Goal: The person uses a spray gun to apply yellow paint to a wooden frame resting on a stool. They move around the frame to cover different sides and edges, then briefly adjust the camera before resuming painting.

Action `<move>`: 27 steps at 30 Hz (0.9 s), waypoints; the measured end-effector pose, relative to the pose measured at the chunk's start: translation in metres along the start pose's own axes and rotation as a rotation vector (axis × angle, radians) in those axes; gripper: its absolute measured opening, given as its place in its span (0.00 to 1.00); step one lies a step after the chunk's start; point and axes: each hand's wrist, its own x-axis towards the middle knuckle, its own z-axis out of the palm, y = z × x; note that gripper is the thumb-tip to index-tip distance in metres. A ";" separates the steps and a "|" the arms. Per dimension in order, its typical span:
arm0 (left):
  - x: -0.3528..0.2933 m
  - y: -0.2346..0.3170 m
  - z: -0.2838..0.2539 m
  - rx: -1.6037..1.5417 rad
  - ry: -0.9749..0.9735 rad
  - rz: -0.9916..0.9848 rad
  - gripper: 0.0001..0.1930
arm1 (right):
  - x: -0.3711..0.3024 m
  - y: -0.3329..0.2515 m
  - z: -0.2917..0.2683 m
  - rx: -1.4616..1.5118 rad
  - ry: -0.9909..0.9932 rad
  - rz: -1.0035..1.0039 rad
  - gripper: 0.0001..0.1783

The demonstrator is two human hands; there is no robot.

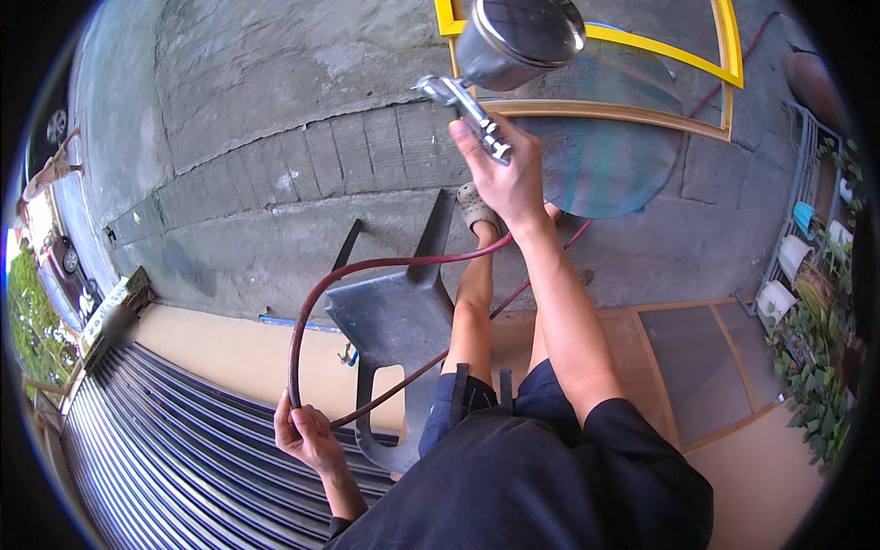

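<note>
My right hand (515,179) is wrapped round the grip of a silver spray gun (477,119), held out ahead of me with the thumb along its back. A shiny metal paint cup (518,46) sits on top of the gun. From below that hand a dark red air hose (380,263) loops out to the left. My left hand (309,438), low at the left, pinches the hose at the bend of its loop. The gun's nozzle end points left, over the concrete; its trigger is mostly hidden.
A yellow-painted frame (642,50) and a bare wooden frame (605,110) lie ahead on the concrete. A grey plastic chair (394,316) stands beside my left leg. Potted plants (797,367) and a metal rack (796,197) line the right; a corrugated shutter (183,440) is at lower left.
</note>
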 end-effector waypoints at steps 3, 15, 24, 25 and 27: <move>-0.002 0.002 0.003 -0.017 0.035 -0.033 0.19 | 0.000 -0.014 0.009 0.075 -0.071 -0.038 0.18; -0.007 0.024 0.055 0.059 -0.118 0.041 0.19 | 0.031 0.033 -0.115 -0.258 0.301 0.048 0.17; -0.013 0.061 0.127 0.187 -0.297 0.130 0.19 | 0.043 0.083 -0.259 -0.378 0.478 0.084 0.21; -0.015 0.065 0.135 0.197 -0.314 0.138 0.19 | 0.045 0.088 -0.273 -0.379 0.510 0.087 0.21; -0.019 0.073 0.152 0.227 -0.349 0.156 0.18 | 0.048 0.098 -0.304 -0.343 0.561 0.093 0.22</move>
